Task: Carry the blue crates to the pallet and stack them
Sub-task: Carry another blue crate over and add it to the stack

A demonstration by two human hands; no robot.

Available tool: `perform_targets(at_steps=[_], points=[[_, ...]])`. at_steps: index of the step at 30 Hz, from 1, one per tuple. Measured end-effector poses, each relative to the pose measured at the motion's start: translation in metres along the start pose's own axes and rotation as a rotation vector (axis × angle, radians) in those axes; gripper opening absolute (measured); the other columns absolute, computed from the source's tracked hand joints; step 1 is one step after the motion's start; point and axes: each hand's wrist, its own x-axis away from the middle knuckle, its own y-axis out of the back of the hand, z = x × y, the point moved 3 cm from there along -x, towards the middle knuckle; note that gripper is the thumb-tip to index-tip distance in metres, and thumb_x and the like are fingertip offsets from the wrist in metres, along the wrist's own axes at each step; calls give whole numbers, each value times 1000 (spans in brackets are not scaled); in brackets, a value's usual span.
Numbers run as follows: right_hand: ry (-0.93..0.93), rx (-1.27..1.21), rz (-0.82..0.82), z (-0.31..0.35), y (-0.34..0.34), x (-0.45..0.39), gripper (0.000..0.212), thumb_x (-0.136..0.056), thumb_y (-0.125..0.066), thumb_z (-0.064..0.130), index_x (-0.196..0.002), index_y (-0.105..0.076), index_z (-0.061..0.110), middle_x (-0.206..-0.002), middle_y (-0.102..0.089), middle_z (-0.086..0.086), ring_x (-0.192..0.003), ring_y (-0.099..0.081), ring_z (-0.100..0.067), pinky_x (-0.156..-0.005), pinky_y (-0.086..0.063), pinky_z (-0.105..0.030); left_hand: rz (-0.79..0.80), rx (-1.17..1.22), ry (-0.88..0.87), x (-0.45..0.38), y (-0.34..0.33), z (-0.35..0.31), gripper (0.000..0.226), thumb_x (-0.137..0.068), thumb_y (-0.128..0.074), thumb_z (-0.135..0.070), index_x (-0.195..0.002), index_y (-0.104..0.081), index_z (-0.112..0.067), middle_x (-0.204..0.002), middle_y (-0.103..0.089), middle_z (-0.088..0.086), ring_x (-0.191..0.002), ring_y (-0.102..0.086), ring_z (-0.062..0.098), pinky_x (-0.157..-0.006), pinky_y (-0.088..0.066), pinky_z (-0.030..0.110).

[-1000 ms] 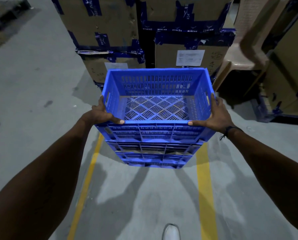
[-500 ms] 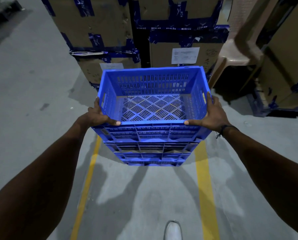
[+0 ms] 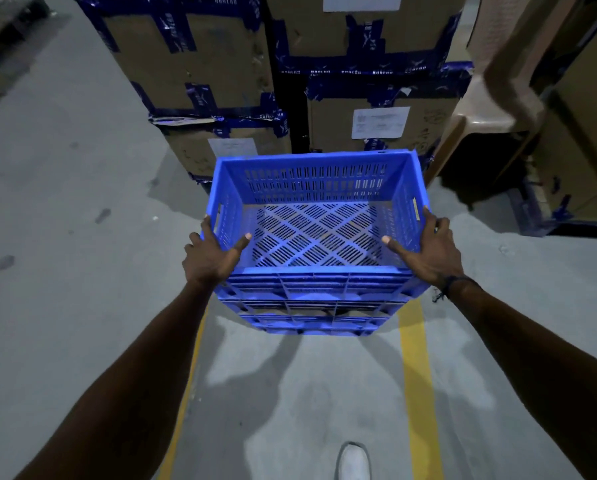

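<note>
Shoe showed nearest, between the floor's yellow lines. Beyond, left hand and right hand gripped the crate, carried above the floor. Best kept level, thumbs hooked inside the rim. Boxes stood beyond; no pallet was clearly visible.

Both arms are reaching forward, hands gripping at the near corners of the blue crate.

The left hand is clasping the near left corner, its thumb hooking over the rim to the inside while the fingers are wrapping the outer side wall. The right hand is mirroring it at the near right corner, thumb lying inward over the rim and fingers running forward along the outer wall. Both forearms are stretching out nearly straight and converging toward the hands. The right wrist is wearing a dark band. One light shoe is showing at the bottom edge.
</note>
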Motion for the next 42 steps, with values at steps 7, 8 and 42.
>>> perform_targets(at_steps=[7, 8, 42], points=[[-167, -35, -146, 17, -1, -6, 89, -79, -56, 77, -141, -32, 17, -126, -43, -15, -114, -52, -42, -81, -51, -51, -185, -5, 33, 5, 2, -9, 83, -78, -52, -77, -145, -33, -31, -116, -57, 12, -105, -59, 41, -80, -51, 52], [-175, -19, -145, 18, -1, -6, 88, -79, -57, 75, -140, -32, 17, -124, -44, -14, -113, -52, -43, -79, -51, -51, -167, -1, 40, 4, 2, -9, 80, -79, -53, -74, -145, -33, -32, -115, -57, 11, -105, -59, 41, -80, -51, 53], [-235, 26, -45, 30, 6, -15, 100, -76, -72, 58, -151, -23, 14, -117, -40, -9, -102, -56, -39, -70, -56, -50, -11, -105, 57, -4, 9, -18, 93, -79, -66, -47, -155, -18, -24, -118, -45, 9, -105, -52, 37, -68, -53, 51]])
